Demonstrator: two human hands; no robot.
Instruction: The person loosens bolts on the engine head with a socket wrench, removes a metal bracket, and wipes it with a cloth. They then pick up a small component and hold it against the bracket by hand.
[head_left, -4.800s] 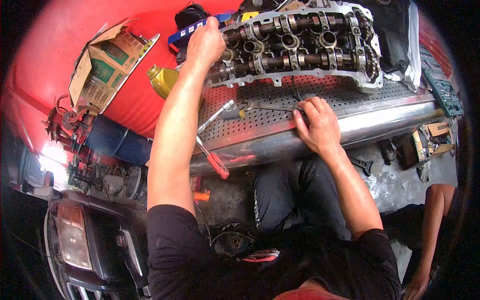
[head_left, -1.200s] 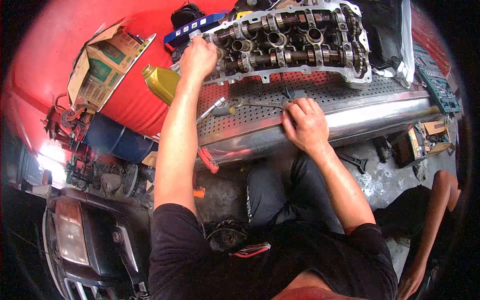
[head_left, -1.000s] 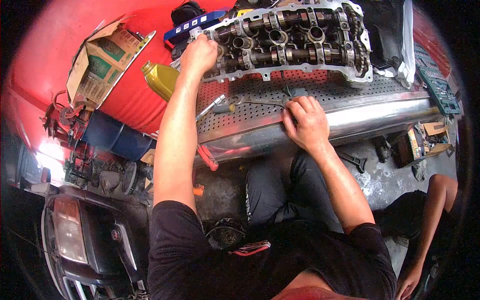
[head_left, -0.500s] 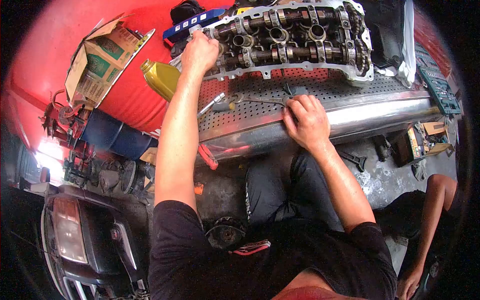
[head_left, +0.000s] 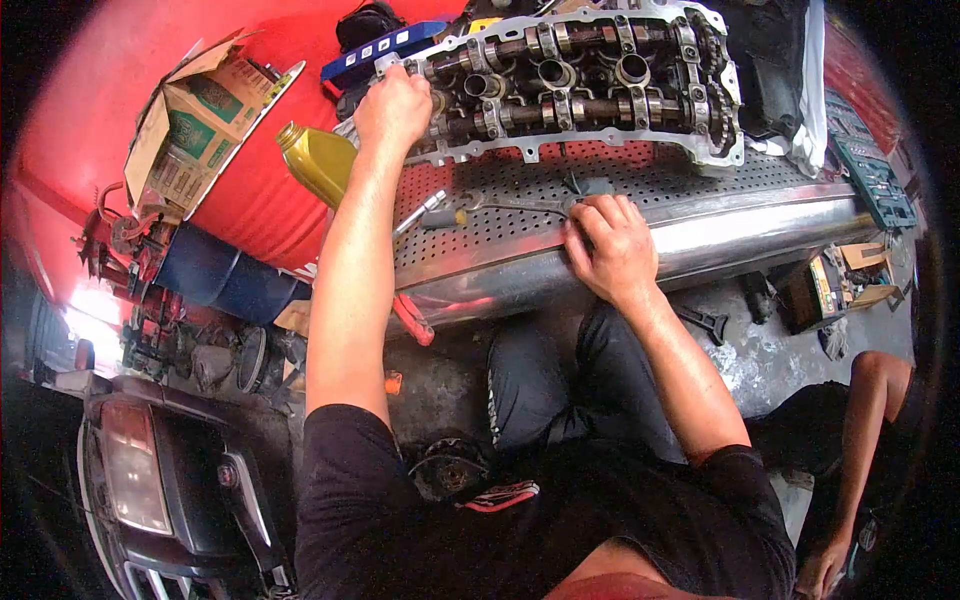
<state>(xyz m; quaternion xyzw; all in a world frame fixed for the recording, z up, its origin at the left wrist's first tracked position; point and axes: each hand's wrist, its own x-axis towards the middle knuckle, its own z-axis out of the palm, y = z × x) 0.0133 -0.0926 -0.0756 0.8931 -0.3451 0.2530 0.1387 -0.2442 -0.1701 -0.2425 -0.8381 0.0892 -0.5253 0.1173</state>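
Two bare hands work at a perforated steel workbench. The left hand is curled shut at the left end of a cylinder head along the far edge; what it grips is hidden. The right hand lies palm down at the near edge with its fingertips on a wrench; I cannot tell whether it grips. A gold oil bottle sits off the left edge, beside an open cardboard box whose contents are unclear.

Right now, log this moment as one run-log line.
left hand: over left end of cylinder head | right hand: on perforated bench, touching wrench end | nearby: yellow oil bottle
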